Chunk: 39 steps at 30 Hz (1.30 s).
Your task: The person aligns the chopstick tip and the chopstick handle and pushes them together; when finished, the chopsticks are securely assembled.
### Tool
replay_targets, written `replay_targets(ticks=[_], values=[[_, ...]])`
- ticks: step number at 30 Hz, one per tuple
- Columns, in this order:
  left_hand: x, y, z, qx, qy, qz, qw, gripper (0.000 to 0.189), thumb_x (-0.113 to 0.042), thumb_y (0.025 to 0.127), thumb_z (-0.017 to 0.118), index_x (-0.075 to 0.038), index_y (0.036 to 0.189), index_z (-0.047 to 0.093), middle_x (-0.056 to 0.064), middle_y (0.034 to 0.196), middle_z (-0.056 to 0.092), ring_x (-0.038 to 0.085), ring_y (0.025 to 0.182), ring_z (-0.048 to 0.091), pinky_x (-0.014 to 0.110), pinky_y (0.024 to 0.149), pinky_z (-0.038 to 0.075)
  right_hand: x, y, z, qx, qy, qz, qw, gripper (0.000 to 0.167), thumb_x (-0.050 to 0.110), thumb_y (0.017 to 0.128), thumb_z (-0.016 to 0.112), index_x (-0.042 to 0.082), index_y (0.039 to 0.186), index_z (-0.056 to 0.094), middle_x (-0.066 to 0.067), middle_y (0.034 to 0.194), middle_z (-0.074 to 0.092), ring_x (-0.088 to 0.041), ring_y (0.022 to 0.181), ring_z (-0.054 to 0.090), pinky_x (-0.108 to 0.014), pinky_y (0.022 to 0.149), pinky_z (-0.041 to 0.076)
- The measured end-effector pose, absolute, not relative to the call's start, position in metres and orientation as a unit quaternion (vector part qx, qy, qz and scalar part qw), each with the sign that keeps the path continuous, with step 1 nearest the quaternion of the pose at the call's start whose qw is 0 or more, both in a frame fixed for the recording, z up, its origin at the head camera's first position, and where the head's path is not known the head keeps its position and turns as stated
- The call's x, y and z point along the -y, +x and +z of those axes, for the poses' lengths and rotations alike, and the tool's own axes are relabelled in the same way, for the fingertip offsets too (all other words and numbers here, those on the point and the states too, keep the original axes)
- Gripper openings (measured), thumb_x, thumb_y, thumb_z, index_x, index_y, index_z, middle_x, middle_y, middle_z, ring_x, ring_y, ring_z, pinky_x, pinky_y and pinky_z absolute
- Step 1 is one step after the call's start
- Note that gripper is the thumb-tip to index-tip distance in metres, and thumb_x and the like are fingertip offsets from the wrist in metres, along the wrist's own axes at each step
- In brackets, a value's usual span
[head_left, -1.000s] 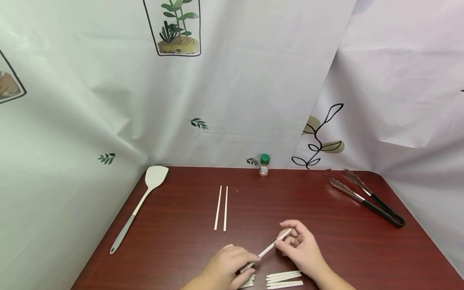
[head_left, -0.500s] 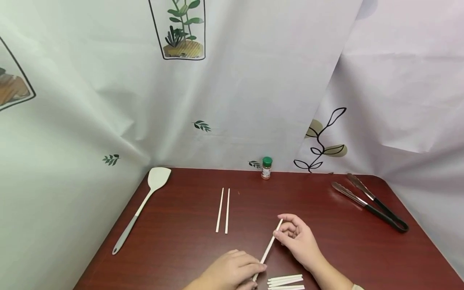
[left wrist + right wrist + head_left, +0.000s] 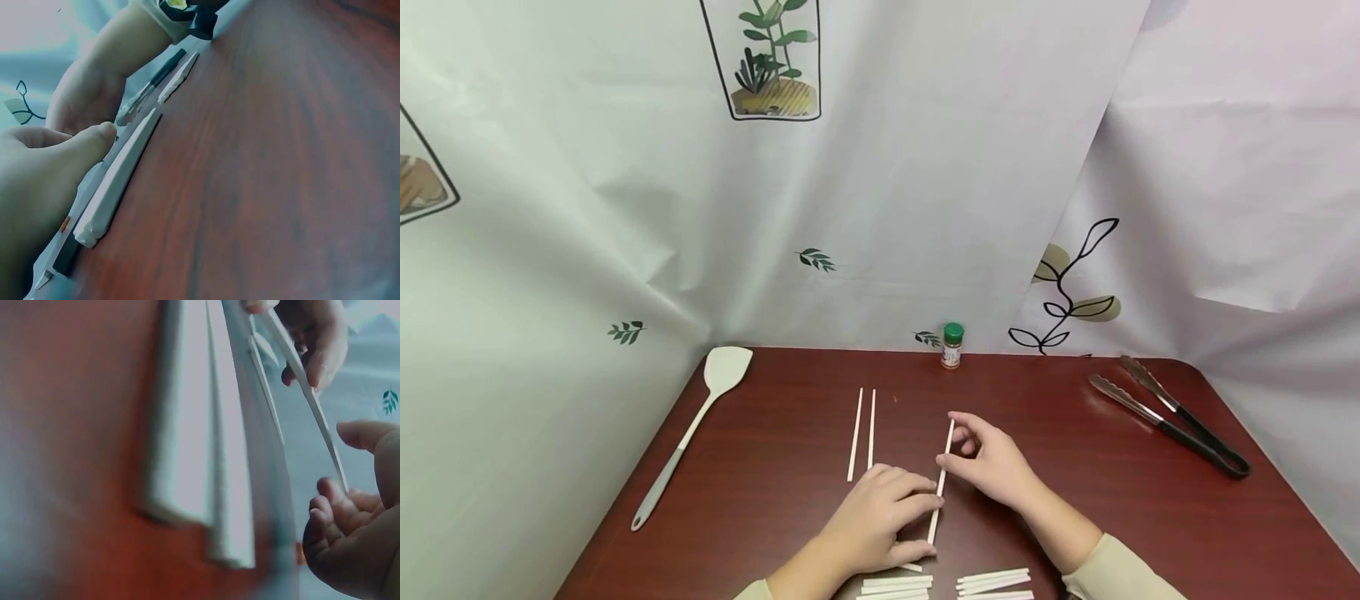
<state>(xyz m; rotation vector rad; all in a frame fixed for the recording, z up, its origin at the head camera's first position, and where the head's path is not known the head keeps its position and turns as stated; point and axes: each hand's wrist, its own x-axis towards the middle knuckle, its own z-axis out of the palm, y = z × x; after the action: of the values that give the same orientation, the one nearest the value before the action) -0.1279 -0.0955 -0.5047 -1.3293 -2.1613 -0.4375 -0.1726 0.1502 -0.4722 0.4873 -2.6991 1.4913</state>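
Observation:
My left hand (image 3: 880, 521) pinches the lower part of a thin white stick (image 3: 941, 483), with the thumb near its bottom end. At the far end of the same stick, the fingertip and thumb of my right hand (image 3: 988, 467) hold it. In the right wrist view the stick (image 3: 320, 422) slants between the two hands. Below the left hand lies a stack of white sticks (image 3: 895, 585), one partly hidden by the hand. A second group of white sticks (image 3: 994, 577) lies to its right. Two more white sticks (image 3: 854, 433) lie side by side beyond the left hand.
A white spatula (image 3: 722, 371) with a grey handle lies along the left side of the dark red table (image 3: 760, 433). Metal tongs (image 3: 1180, 425) with black grips rest at the right. A small spice jar (image 3: 952, 350) with a green lid stands at the back edge, before a patterned curtain.
Both hands have moved forward with the stick, the right also leftward. The stick has turned from slanting to nearly lengthwise. The left hand has come away from the near stack, showing more of it.

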Motion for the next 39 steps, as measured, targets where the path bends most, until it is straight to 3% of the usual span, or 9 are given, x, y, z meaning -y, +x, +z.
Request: replay_targets(ticks=[10, 15, 23, 39], values=[[0.108, -0.131, -0.503, 0.837, -0.477, -0.135, 0.233, 0.045, -0.052, 0.084, 0.086, -0.024, 0.118, 0.077, -0.005, 0.135, 0.069, 0.011, 0.124, 0.063, 0.035, 0.104, 0.047, -0.120, -0.193, -0.464, 0.919, 0.214, 0.330, 0.003, 0.083, 0.034, 0.079, 0.091, -0.006, 0.143, 0.060, -0.007, 0.108, 0.062, -0.023, 0.096, 0.059, -0.043, 0.086, 0.053], [0.111, -0.132, -0.506, 0.846, -0.463, -0.136, 0.229, 0.045, -0.052, 0.080, 0.088, -0.023, 0.113, 0.077, -0.004, 0.130, 0.071, 0.012, 0.123, 0.064, 0.040, 0.106, 0.048, -0.104, -0.201, -0.466, 0.928, 0.222, 0.298, -0.023, 0.081, 0.036, 0.080, 0.089, -0.007, 0.142, 0.060, -0.019, 0.128, 0.063, -0.038, 0.118, 0.059, -0.053, 0.102, 0.050], [0.112, -0.136, -0.508, 0.843, -0.462, -0.160, 0.225, 0.043, -0.050, 0.081, 0.088, -0.021, 0.110, 0.077, -0.004, 0.124, 0.071, 0.017, 0.115, 0.065, 0.037, 0.101, 0.049, -0.089, -0.210, -0.463, 0.951, 0.212, 0.218, -0.061, 0.078, 0.042, 0.079, 0.084, 0.002, 0.142, 0.063, -0.025, 0.155, 0.050, -0.047, 0.148, 0.040, -0.065, 0.115, 0.037], [0.117, -0.140, -0.509, 0.862, -0.426, -0.156, 0.225, 0.040, -0.047, 0.082, 0.086, -0.020, 0.110, 0.078, -0.003, 0.123, 0.073, 0.020, 0.124, 0.064, 0.042, 0.105, 0.050, -0.083, -0.223, -0.458, 0.954, 0.222, 0.163, -0.122, 0.085, 0.048, 0.088, 0.077, 0.012, 0.160, 0.050, -0.020, 0.169, 0.034, -0.047, 0.150, 0.033, -0.061, 0.116, 0.036]])
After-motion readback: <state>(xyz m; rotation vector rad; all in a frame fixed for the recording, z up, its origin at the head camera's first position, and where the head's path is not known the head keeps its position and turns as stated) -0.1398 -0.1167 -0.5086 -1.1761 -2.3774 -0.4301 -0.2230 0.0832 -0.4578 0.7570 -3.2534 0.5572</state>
